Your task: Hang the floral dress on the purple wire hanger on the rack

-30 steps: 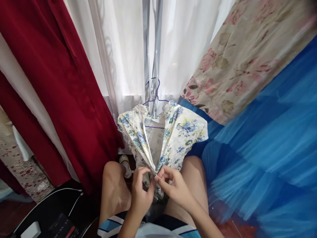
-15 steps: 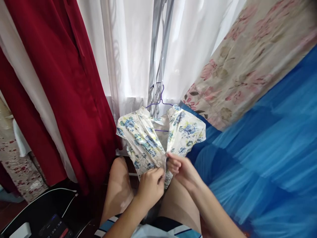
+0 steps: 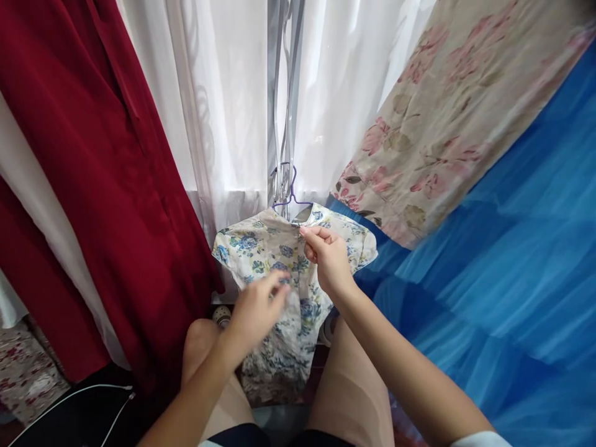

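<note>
A white floral dress (image 3: 279, 248) with blue roses hangs on a purple hanger (image 3: 293, 186). Its centre seam is joined up to the neckline. There my right hand (image 3: 328, 254) pinches the top of the closure, a zipper by the way it has joined; the small pull is hidden in my fingers. Lower and to the left, my left hand (image 3: 258, 304) is blurred in front of the cloth, thumb and fingers apart, holding nothing that I can see. The lower part of the dress drops between my knees.
White curtains (image 3: 233, 93) with grey ribbons hang behind. Long red cloth (image 3: 116, 186) falls at the left. At the right are a pink floral cloth (image 3: 419, 143) and blue tulle (image 3: 488, 279). A white cable (image 3: 79, 390) lies over a black surface at lower left.
My right hand has travelled up to the neckline, and the V-shaped opening has closed behind it. My left hand has let go of the dress and moved left and up.
</note>
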A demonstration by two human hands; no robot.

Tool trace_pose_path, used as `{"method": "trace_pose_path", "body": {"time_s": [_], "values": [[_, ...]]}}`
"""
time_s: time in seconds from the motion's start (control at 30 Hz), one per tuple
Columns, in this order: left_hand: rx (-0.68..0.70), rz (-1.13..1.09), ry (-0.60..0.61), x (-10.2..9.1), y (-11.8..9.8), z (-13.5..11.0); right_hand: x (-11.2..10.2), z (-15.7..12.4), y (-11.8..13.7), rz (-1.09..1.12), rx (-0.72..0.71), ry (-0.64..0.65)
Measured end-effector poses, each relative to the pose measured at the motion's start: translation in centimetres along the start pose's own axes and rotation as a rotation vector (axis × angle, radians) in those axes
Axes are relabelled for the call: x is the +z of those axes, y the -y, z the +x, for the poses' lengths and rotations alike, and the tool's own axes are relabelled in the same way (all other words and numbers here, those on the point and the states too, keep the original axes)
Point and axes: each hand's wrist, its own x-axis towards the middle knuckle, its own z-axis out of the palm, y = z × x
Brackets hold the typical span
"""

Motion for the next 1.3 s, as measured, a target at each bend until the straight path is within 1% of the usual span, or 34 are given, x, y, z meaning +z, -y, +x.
{"method": "trace_pose_path", "body": {"time_s": [0.07, 0.1, 0.13, 0.2, 0.27, 0.33, 0.4, 0.47, 0.5, 0.57, 0.6, 0.63, 0.67, 0.7, 0.77, 0.83, 0.9, 0.97, 1.07, 1.13, 1.2, 1.27, 1.3], "values": [[0.174, 0.145, -0.113, -2.8, -1.8, 2.9, 0.0, -1.1, -0.3, -0.061, -0.096, -0.03], [0.253, 0.177, -0.133, -3.8, -2.7, 4.4, 0.0, -1.5, -0.3, -0.084, -0.125, -0.03], [0.322, 0.214, -0.13, -4.3, -3.6, 5.9, 0.0, -1.8, -0.2, -0.105, -0.146, -0.025], [0.43, 0.281, -0.11, -4.3, -4.8, 8.4, -0.1, -1.8, -0.1, -0.143, -0.178, -0.02], [0.509, 0.345, -0.118, -3.4, -5.6, 9.9, -0.3, -1.6, -0.2, -0.156, -0.202, -0.032], [0.573, 0.356, -0.182, -3.0, -6.0, 10.7, -0.8, -1.3, -0.9, -0.159, -0.19, -0.049], [0.607, 0.292, -0.321, -3.7, -5.9, 11.2, -1.4, -1.3, -2.0, -0.182, -0.143, -0.058], [0.586, 0.176, -0.513, -5.9, -4.9, 11.8, -2.3, -1.8, -3.1, -0.224, -0.098, -0.053], [0.557, 0.117, -0.606, -7.3, -4.0, 12.3, -2.7, -2.2, -3.6, -0.24, -0.086, -0.049], [0.466, 0.001, -0.747, -10.3, -1.2, 13.2, -3.4, -3.2, -4.2, -0.261, -0.076, -0.049], [0.401, -0.063, -0.808, -11.4, 0.6, 13.6, -3.7, -3.7, -4.4, -0.271, -0.07, -0.05], [0.307, -0.154, -0.864, -12.2, 2.5, 13.9, -3.9, -4.1, -4.5, -0.28, -0.064, -0.049], [0.194, -0.23, -0.9, -12.6, 4.4, 14.0, -4.0, -4.5, -4.6, -0.289, -0.058, -0.043], [0.082, -0.255, -0.908, -12.5, 6.2, 14.0, -4.2, -4.7, -4.7, -0.299, -0.056, -0.036], [-0.071, -0.235, -0.848, -10.9, 9.3, 13.3, -4.8, -5.0, -5.1, -0.309, -0.055, -0.031], [-0.128, -0.168, -0.73, -8.4, 11.5, 12.2, -5.9, -4.8, -5.6, -0.302, -0.052, -0.057], [-0.145, -0.1, -0.579, -6.1, 12.8, 11.0, -7.9, -4.5, -5.9, -0.286, -0.049, -0.131], [-0.167, -0.023, -0.399, -4.4, 13.4, 10.1, -10.3, -4.1, -6.0, -0.28, -0.048, -0.221], [-0.216, 0.065, -0.134, -3.0, 13.8, 9.3, -13.4, -4.0, -5.9, -0.281, -0.043, -0.308], [-0.241, 0.097, 0.039, -2.1, 13.5, 8.8, -14.6, -4.5, -6.1, -0.288, -0.02, -0.322], [-0.231, 0.098, 0.189, -0.8, 12.6, 8.1, -15.4, -5.3, -6.8, -0.317, 0.034, -0.313], [-0.183, 0.073, 0.27, 0.4, 10.9, 7.4, -16.0, -6.3, -8.0, -0.362, 0.106, -0.273], [-0.146, 0.051, 0.273, 0.9, 9.7, 7.2, -16.3, -6.9, -8.7, -0.389, 0.143, -0.238]]}}
